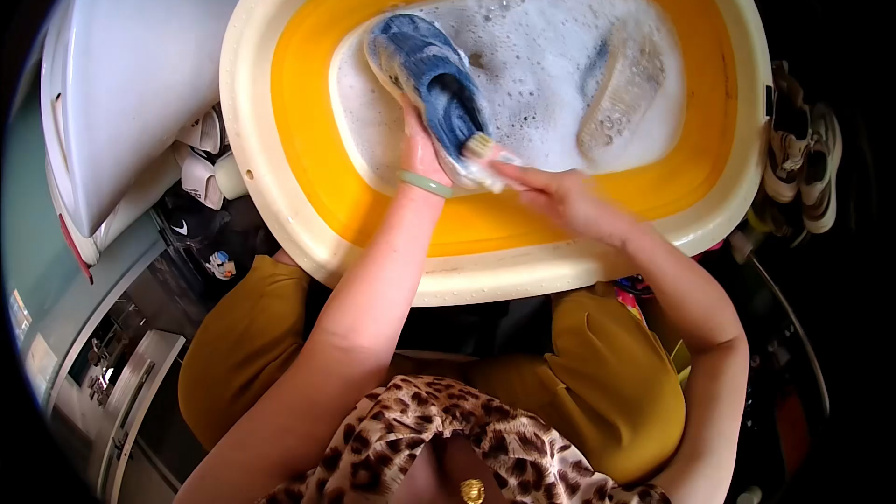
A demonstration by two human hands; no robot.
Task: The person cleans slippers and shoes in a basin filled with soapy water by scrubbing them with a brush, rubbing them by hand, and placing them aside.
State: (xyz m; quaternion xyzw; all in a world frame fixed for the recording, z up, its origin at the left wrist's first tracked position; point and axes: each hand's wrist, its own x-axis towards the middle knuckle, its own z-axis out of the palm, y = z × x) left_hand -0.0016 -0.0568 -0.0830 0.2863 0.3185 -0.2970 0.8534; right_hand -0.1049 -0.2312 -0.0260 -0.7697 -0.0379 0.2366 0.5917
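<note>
A blue shoe (418, 51) with a pale sole is tilted over soapy water at the left of the tub. My left hand (422, 145) grips it from below along the sole's side; most of those fingers are hidden beneath the shoe. In my right hand (574, 201), slightly blurred, is a scrub brush (481, 147) whose bristles touch the heel end of the shoe. A second shoe (627, 84) lies on its side in the suds at the right, pale sole showing. Around both is the yellow and cream tub (523, 271).
White foam (532, 65) covers much of the water. A white appliance or basin (149, 65) stands close on the left, with white footwear (201, 168) below it. Dark-and-white sneakers (805, 163) sit beyond the tub's right rim. My knees are against its near side.
</note>
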